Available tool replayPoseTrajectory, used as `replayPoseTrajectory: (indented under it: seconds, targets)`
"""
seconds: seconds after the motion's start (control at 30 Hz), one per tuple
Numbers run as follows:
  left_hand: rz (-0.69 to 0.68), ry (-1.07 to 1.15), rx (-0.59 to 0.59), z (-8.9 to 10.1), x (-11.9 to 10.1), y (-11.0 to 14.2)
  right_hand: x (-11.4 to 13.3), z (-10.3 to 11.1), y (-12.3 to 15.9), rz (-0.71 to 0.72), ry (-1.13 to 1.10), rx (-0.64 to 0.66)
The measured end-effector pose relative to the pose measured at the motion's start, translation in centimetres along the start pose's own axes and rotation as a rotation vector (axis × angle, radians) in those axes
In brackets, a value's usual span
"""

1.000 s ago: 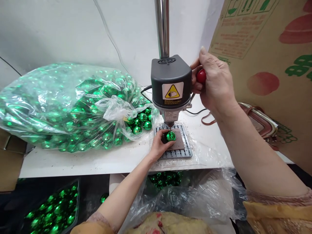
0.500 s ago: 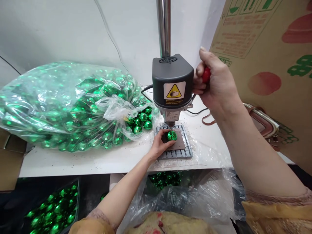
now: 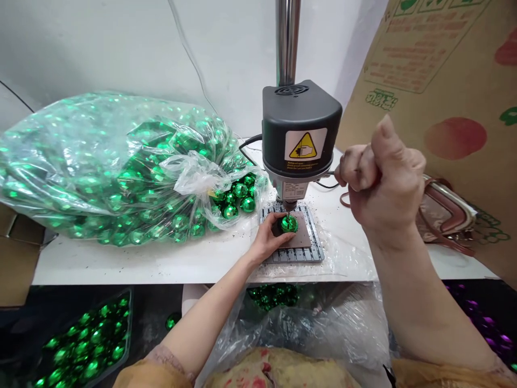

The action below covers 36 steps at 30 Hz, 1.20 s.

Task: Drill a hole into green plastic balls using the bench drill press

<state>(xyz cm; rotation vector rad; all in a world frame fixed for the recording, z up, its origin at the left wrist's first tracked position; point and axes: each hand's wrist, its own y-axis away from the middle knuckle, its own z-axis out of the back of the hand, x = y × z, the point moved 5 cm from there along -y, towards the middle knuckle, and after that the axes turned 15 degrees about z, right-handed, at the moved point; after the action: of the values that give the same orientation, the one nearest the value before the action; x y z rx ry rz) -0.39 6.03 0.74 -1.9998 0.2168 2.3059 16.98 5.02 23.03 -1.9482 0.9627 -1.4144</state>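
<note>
A shiny green faceted ball (image 3: pixel 290 223) sits under the bit of a small black drill press (image 3: pixel 299 129). My left hand (image 3: pixel 270 236) grips the ball from the left between thumb and fingers, holding it on a brown pad (image 3: pixel 304 237) over the slotted grey base (image 3: pixel 317 245). The bit meets the top of the ball; how deep it goes I cannot tell. My right hand (image 3: pixel 383 178) is closed around the drill press lever at the right of the motor housing, thumb pointing up. The knob is hidden inside my fingers.
A big clear bag of green balls (image 3: pixel 121 172) lies left on the white table (image 3: pixel 141 269). A printed carton (image 3: pixel 436 70) and a brown-trimmed purse (image 3: pixel 448 210) stand right. Below the table edge are a tub of green balls (image 3: pixel 84 339) and plastic sheeting (image 3: pixel 323 328).
My right hand has pulled the lever downward and toward me, and the motor housing sits lower over the ball. My left hand keeps its grip. The view has shifted slightly.
</note>
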Motion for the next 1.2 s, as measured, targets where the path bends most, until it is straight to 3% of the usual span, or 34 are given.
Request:
replayPoseTrajectory:
  seconds: [0.27,0.47,0.8,1.2]
  targets:
    - [-0.012,-0.008,-0.018,0.0,-0.2,0.1,-0.5,0.6,2.2,0.193,0.057,-0.102]
    - [-0.020,-0.039,-0.030,0.1,-0.4,0.2,-0.6,0.9,2.7,0.363,-0.001,-0.031]
    - [-0.032,-0.023,-0.040,0.1,-0.2,0.1,-1.6,1.8,3.7,0.374,0.004,0.069]
    - [-0.051,-0.028,-0.038,0.0,-0.1,0.1,-2.2,2.3,4.8,0.652,-0.001,0.126]
